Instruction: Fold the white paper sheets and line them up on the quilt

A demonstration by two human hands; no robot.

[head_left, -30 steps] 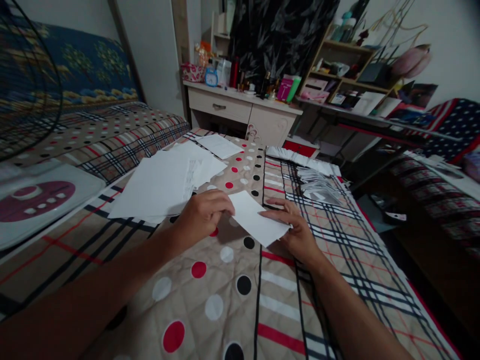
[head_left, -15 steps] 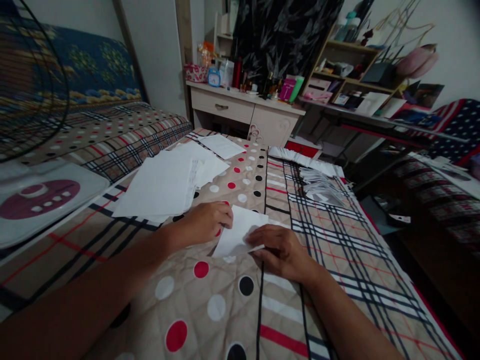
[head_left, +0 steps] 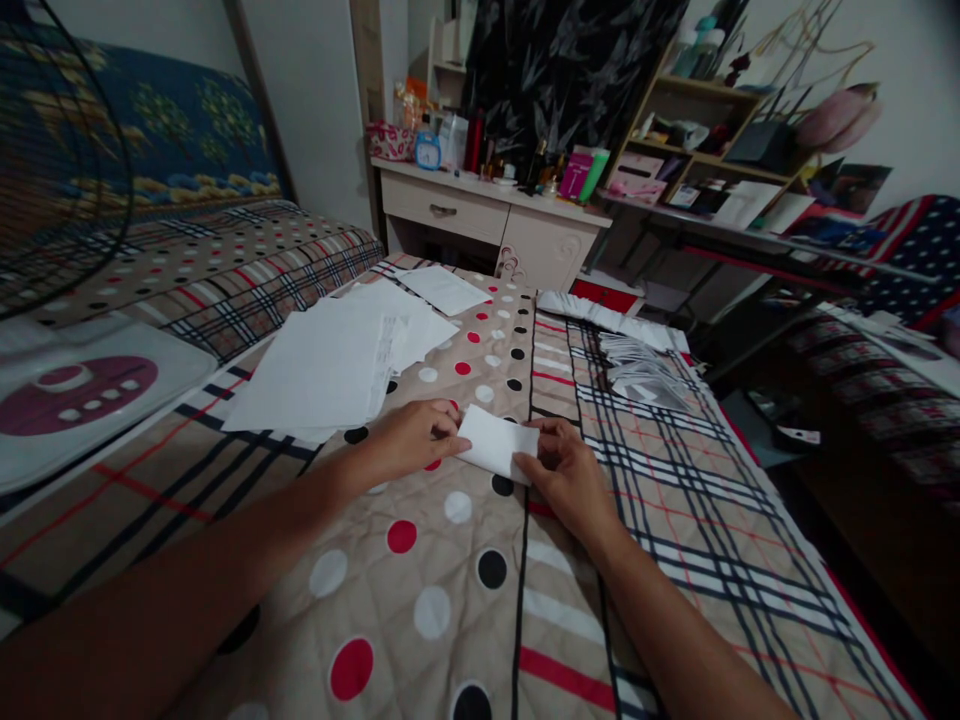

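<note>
A small white sheet of paper [head_left: 496,441], now a narrow rectangle, is held between my two hands just over the dotted bedspread [head_left: 405,600]. My left hand [head_left: 420,437] pinches its left edge between thumb and fingers. On the other side my right hand [head_left: 568,475] grips the right end, thumb on top and fingers behind. Farther to the left lies a spread pile of larger white sheets [head_left: 315,365], some with printing along one edge. Another white sheet [head_left: 444,290] rests beyond that pile.
Several folded paper pieces [head_left: 643,372] lie in a heap at the right, beside a long white wrapped strip [head_left: 611,318]. A clear plastic case [head_left: 180,355] with a maroon print is at the left, near a wire fan guard [head_left: 124,200]. A dresser [head_left: 442,205] stands behind the bed.
The paper was a larger piece held at a slant; it was folded over on the bed and is now a smaller, narrower rectangle. My right hand has shifted from pressing it to gripping its end.
</note>
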